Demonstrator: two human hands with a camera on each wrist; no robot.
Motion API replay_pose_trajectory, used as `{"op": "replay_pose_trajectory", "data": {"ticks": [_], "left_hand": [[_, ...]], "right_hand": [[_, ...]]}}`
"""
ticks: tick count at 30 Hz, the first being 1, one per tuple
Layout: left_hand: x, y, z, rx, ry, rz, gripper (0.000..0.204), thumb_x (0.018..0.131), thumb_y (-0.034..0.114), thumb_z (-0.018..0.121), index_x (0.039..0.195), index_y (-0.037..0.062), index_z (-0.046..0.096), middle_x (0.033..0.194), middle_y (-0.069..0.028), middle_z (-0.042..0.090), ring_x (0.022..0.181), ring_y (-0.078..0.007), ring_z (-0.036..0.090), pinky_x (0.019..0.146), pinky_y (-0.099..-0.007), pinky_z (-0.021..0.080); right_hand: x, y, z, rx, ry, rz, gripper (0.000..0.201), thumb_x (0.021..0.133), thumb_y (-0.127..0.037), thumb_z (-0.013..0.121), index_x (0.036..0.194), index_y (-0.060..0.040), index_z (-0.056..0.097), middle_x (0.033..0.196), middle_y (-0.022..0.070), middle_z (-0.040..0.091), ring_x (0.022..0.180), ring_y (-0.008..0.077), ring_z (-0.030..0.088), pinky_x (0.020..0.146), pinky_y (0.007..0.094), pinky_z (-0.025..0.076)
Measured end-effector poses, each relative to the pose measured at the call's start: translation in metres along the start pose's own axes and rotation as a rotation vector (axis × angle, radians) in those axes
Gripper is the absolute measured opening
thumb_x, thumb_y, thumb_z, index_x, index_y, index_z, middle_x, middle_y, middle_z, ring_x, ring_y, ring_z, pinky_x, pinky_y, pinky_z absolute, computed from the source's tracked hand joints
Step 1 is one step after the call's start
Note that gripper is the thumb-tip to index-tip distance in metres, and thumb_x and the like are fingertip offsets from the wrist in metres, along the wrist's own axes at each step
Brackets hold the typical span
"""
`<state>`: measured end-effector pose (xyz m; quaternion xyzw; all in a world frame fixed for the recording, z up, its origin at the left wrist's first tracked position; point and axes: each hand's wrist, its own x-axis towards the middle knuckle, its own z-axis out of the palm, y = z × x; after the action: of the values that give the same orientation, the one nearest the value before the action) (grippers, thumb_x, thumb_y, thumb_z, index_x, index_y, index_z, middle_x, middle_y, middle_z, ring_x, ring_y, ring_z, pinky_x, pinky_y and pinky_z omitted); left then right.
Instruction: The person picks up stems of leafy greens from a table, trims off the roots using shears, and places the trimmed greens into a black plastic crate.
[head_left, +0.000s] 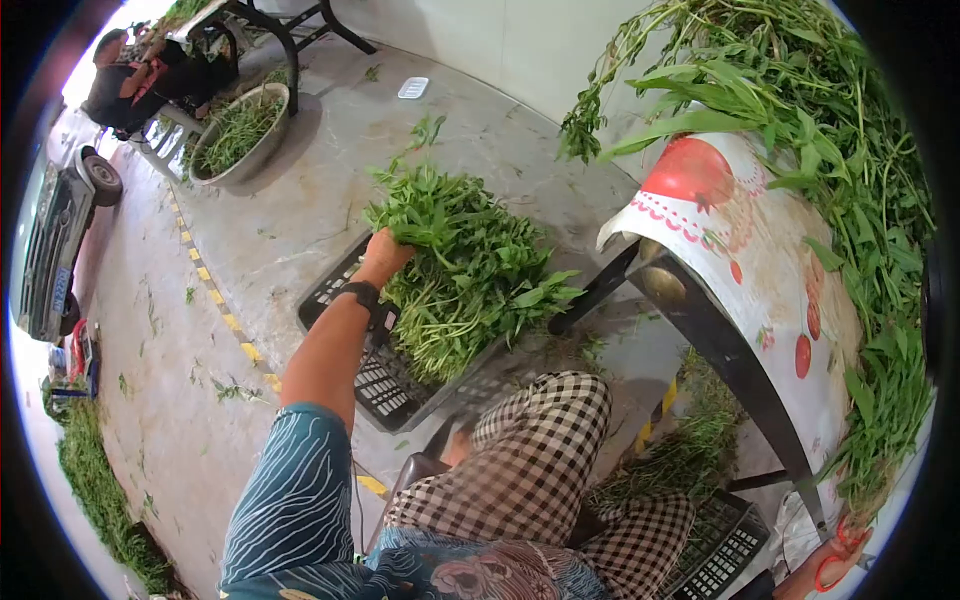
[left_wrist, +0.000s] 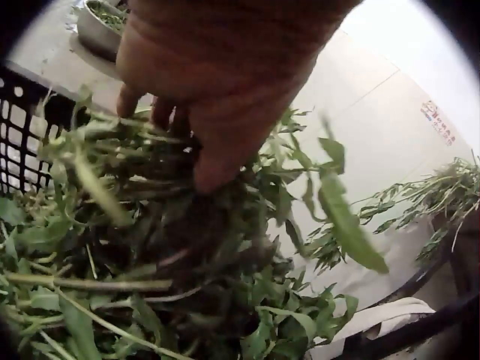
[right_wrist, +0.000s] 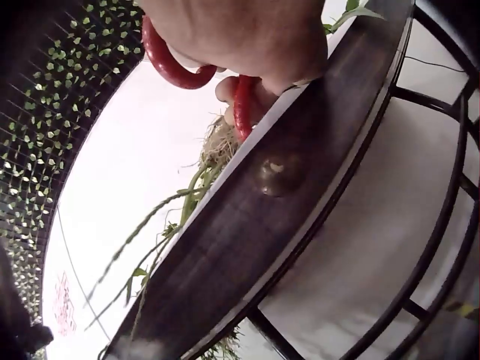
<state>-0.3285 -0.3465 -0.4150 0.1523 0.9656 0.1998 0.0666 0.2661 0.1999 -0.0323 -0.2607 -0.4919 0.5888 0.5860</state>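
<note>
My left hand [head_left: 386,258] is at the top of a heap of leafy green stalks [head_left: 470,275], its fingers curled round some of them. The heap fills a black plastic crate [head_left: 375,385] on the floor. In the left wrist view, the left hand [left_wrist: 217,90] dips thumb and fingers in among the stems. My right hand [head_left: 815,572] holds red-handled scissors [head_left: 832,572] by the table's edge. In the right wrist view, red handle loops [right_wrist: 176,69] show around that hand [right_wrist: 247,37], close to a rooty stalk end [right_wrist: 220,142]; the blades are hidden.
More greens [head_left: 850,150] are piled on a table with a fruit-patterned cover [head_left: 740,215]. A second black crate [head_left: 735,545] stands beneath it. Cut stems lie on the floor. Farther off are a round tub [head_left: 285,125] of greens, a seated person [head_left: 125,85] and a vehicle [head_left: 50,250].
</note>
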Motion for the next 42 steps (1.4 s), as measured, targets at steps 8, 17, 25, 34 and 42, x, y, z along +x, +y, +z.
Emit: {"op": "replay_pose_trajectory", "data": {"ticks": [8,17,25,34,42], "left_hand": [[-0.018,0.022,0.024,-0.147,0.292,-0.3,0.061,0.071,0.015,0.066,0.122,-0.0043,0.039,0.127,-0.0238,0.038,0.118,-0.0396,0.036,0.095,-0.0438,0.035],[-0.041,0.043,0.061,-0.289,0.248,-0.282,0.063,0.085,0.032,0.053,0.134,0.0019,0.028,0.137,-0.0239,0.028,0.123,-0.0416,0.031,0.097,-0.0497,0.029],[0.007,0.009,0.113,-0.38,-0.034,-0.32,0.072,0.088,0.052,0.039,0.139,0.0053,0.02,0.142,-0.0229,0.018,0.124,-0.0473,0.023,0.1,-0.0527,0.023],[0.033,-0.021,0.134,0.24,-0.391,-0.085,0.055,0.088,0.034,0.05,0.137,0.0169,0.028,0.143,-0.0179,0.017,0.126,-0.045,0.021,0.095,-0.0539,0.031],[0.006,-0.032,0.111,-0.221,0.116,-0.143,0.071,0.083,0.041,0.053,0.135,0.0006,0.025,0.135,-0.0282,0.027,0.124,-0.0434,0.026,0.1,-0.0474,0.028]], "right_hand": [[0.009,0.007,-0.018,-0.218,0.15,-0.12,0.019,0.088,-0.02,0.045,0.094,-0.0025,0.05,0.077,0.007,0.053,0.06,0.0151,0.048,0.051,0.0212,0.047],[0.0,0.005,-0.027,-0.301,0.227,-0.17,0.021,0.089,-0.019,0.044,0.099,-0.0013,0.048,0.083,0.0088,0.052,0.065,0.0159,0.049,0.057,0.0227,0.047],[0.008,0.009,-0.025,-0.338,0.246,-0.194,0.024,0.089,-0.019,0.044,0.104,-0.0003,0.047,0.088,0.0104,0.052,0.07,0.0166,0.049,0.061,0.024,0.046],[0.02,0.003,-0.039,-0.371,0.255,-0.25,0.027,0.09,-0.018,0.044,0.109,0.0009,0.045,0.094,0.0122,0.052,0.075,0.0175,0.05,0.067,0.0254,0.046],[0.02,-0.005,-0.04,-0.369,0.264,-0.268,0.03,0.09,-0.017,0.044,0.114,0.0019,0.044,0.099,0.0139,0.052,0.08,0.0182,0.051,0.071,0.0267,0.046]]}}
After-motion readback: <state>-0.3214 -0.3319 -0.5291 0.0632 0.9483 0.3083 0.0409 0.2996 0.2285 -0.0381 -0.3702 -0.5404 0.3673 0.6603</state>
